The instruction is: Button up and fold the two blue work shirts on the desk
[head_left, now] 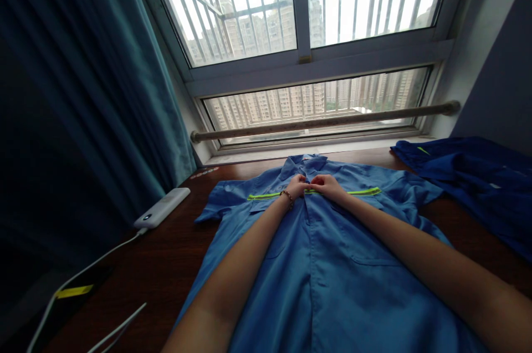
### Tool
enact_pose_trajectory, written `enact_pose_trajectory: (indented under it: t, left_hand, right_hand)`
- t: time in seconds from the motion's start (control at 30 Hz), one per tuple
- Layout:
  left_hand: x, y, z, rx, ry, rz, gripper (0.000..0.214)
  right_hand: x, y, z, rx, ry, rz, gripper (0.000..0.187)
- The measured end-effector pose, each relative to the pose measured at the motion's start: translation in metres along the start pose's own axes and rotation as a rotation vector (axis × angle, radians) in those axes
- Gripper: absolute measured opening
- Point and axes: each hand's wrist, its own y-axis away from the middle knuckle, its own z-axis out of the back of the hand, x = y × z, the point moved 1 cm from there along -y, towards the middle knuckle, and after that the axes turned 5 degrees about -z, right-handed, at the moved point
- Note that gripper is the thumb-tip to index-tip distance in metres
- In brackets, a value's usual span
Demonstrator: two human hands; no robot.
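Head view, blue shirt point(286, 286): lies front-up on the wooden table point(174, 264), collar point(294, 165) toward the window point(305, 15).
Left hand point(296, 186) and right hand point(327, 186): fingertips close together, pinching the placket point(308, 225) at the yellow stripe point(266, 196).
Cloth: likely light, soft, easily creased; best gripped by the placket edges.

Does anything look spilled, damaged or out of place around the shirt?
I see nothing spilled or damaged. The one untidy spot is the darker blue garment on the right, lying in rumpled folds, while the shirt is spread out under the left hand and right hand.
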Motion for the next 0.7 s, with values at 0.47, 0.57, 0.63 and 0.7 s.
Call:
enact_pose_trajectory:
  t: [0.47, 0.57, 0.63, 0.7]
  left_hand:
    - [-0.0001, -0.0058, -0.0056, -0.143, -0.049, 0.021, 0.021]
    - [-0.0028, -0.0033, -0.0056, -0.14, -0.036, 0.009, 0.023]
    - [-0.0045, -0.0009, -0.0056, -0.127, -0.019, 0.007, 0.025]
    - [-0.0059, 0.0022, -0.0054, -0.1, 0.006, 0.008, 0.027]
  right_hand:
    - [0.0029, 0.0011, 0.0028, 0.089, -0.141, -0.033, 0.024]
    - [0.0028, 0.0004, 0.0055, 0.197, -0.259, -0.102, 0.024]
    - [0.0022, -0.0003, 0.006, 0.211, -0.276, -0.125, 0.026]
    - [0.0011, -0.0012, 0.0056, 0.211, -0.293, -0.143, 0.029]
